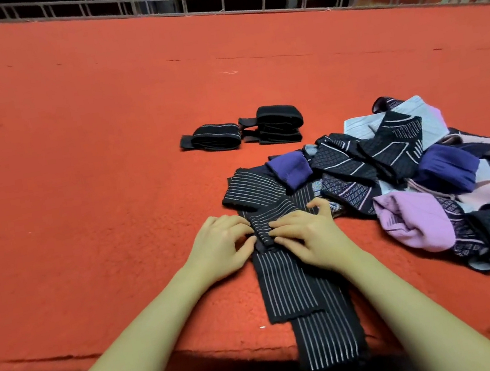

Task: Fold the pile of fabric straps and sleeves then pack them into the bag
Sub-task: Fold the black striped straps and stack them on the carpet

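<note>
At lower centre of the frame, the left hand (219,247) and right hand (304,235) pinch with curled fingers the fold in a black striped strap (293,277), whose tail hangs over the red table (76,180) edge. It looks light, limp and stretchy, best held at the fold. The unfolded pile (412,175) lies at right, two folded straps (241,133) above; no bag is visible.

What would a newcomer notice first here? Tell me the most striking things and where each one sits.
First, the two bare hands, left hand and right hand, gripping a rolled end of a long black pinstriped strap that trails over the near edge of the red felt surface. To the right sprawls an unsorted pile of sleeves in black, purple, pink and grey. Beyond it lie two folded black bundles, side by side.
</note>
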`<state>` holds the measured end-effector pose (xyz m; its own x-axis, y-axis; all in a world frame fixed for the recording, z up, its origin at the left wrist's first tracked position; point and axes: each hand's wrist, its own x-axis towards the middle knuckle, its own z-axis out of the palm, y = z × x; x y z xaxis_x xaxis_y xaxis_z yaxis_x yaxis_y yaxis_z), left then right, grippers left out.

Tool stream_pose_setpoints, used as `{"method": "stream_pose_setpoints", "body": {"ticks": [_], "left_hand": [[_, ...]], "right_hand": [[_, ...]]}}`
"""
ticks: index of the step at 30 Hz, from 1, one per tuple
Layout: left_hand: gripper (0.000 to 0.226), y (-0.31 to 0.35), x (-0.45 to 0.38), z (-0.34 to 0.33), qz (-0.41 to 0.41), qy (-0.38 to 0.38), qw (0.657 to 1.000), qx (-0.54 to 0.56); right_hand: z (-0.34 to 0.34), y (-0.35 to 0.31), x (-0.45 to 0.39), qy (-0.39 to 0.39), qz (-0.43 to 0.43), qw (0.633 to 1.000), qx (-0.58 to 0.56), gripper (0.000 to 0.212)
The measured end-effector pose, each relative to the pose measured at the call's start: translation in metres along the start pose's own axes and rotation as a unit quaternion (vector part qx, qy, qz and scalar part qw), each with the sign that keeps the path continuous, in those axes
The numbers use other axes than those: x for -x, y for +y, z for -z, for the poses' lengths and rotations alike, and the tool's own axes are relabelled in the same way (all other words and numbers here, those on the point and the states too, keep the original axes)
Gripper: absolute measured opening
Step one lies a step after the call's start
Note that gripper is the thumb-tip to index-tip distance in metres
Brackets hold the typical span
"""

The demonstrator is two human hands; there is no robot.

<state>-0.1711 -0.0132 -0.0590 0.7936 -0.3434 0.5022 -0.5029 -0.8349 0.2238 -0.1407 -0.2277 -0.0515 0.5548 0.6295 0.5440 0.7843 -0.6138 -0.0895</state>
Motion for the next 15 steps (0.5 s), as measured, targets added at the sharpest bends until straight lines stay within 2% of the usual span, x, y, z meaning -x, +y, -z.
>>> {"method": "stream_pose_setpoints", "body": {"ticks": [3,6,8,11,13,15], "left_hand": [[0.029,0.008,-0.012,0.001,0.034,0.040,0.999,-0.005],[0.037,0.012,-0.033,0.001,0.064,0.047,0.997,-0.011],[0.037,0.013,-0.050,0.002,0.081,0.013,0.997,-0.011],[0.035,0.009,-0.072,-0.002,0.090,-0.069,0.992,-0.047],[0.039,0.006,-0.082,-0.006,0.084,-0.133,0.984,-0.077],[0.042,0.003,-0.088,-0.011,0.086,-0.189,0.974,-0.095]], "right_hand": [[0.005,-0.004,-0.006,0.002,-0.040,0.999,-0.025,0.030],[0.007,-0.001,-0.015,0.059,-0.122,0.990,0.045,0.028],[0.003,0.001,-0.018,0.078,-0.186,0.974,0.101,0.031],[-0.008,0.006,-0.017,0.034,-0.247,0.955,0.161,0.041],[-0.015,0.009,-0.014,0.010,-0.269,0.947,0.173,0.044],[-0.021,0.013,-0.010,0.027,-0.265,0.946,0.182,0.040]]}}
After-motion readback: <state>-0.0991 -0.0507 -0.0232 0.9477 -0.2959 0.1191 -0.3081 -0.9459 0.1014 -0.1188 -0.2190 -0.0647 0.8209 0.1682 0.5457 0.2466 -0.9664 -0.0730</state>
